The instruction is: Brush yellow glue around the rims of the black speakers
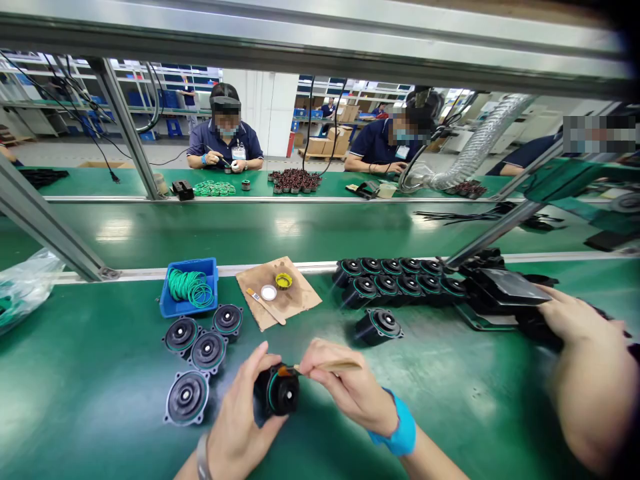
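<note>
My left hand (pixel 245 417) grips a round black motor housing (pixel 285 395) from the left, tilted so its shaft end faces me. A green ring runs around the housing. In my right hand (pixel 350 387) is a small wooden-handled brush (pixel 340 365), pinched between the fingers. Its brown bristles touch the upper rim of the housing near the green ring. Several similar housings stand left of my left hand, one of them (pixel 187 397) close by. Another black housing (pixel 380 327) stands alone beyond my right hand.
A blue bin (pixel 189 307) holds green rings. Stained cardboard (pixel 255 273) bears a second brush (pixel 266 307), a white lid (pixel 269 293) and a yellow cup (pixel 283 281). Housings stand in rows (pixel 387 285) at back right. Another person's arm (pixel 590 360) reaches in from the right.
</note>
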A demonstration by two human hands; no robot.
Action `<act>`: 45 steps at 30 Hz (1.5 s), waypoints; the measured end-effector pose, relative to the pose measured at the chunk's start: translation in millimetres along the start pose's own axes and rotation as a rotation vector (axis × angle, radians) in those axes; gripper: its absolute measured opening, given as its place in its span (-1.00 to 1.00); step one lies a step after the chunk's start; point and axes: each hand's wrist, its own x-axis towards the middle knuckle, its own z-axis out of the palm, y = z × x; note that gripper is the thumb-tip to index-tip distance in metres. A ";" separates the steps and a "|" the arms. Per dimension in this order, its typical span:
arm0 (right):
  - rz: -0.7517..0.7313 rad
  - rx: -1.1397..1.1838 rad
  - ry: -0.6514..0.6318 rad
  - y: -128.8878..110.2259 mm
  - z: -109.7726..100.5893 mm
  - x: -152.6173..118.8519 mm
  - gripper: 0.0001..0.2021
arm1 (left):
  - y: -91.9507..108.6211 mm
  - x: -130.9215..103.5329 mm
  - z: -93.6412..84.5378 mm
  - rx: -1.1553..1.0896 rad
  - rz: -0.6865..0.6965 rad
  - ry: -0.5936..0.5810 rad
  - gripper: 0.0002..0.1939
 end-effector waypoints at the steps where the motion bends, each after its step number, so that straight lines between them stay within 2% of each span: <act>1: -0.014 0.005 -0.027 -2.0 -0.4 2.1 -0.78 | -0.8 -0.9 0.5 0.008 0.020 -0.005 -0.09; 5: -0.053 -0.008 -0.069 -11.6 0.2 6.7 -0.76 | -0.4 -1.3 0.3 0.055 0.072 -0.020 -0.08; 12: -0.021 -0.271 0.207 -23.7 6.8 -1.9 -0.75 | 7.3 3.9 -2.1 0.135 0.095 0.014 -0.11; 19: -0.031 -0.299 0.240 -21.9 24.3 -8.9 -0.79 | 4.7 4.0 -1.3 0.205 0.173 0.056 -0.23; 27: -0.062 -0.258 0.105 -28.2 35.3 -19.3 -0.85 | 5.5 3.4 -6.1 0.210 0.177 0.027 -0.24; 31: -0.158 -0.303 0.005 -30.8 35.6 -24.3 -0.83 | 1.6 0.3 -4.8 0.183 0.126 -0.012 -0.16; 38: -0.222 -0.291 -0.099 -32.6 27.9 -29.9 -0.83 | 6.2 3.8 -4.0 0.153 -0.004 0.041 -0.01; 45: -0.239 -0.321 -0.239 -32.3 8.1 -30.1 -0.84 | 17.9 11.3 -9.6 0.007 -0.222 0.007 0.10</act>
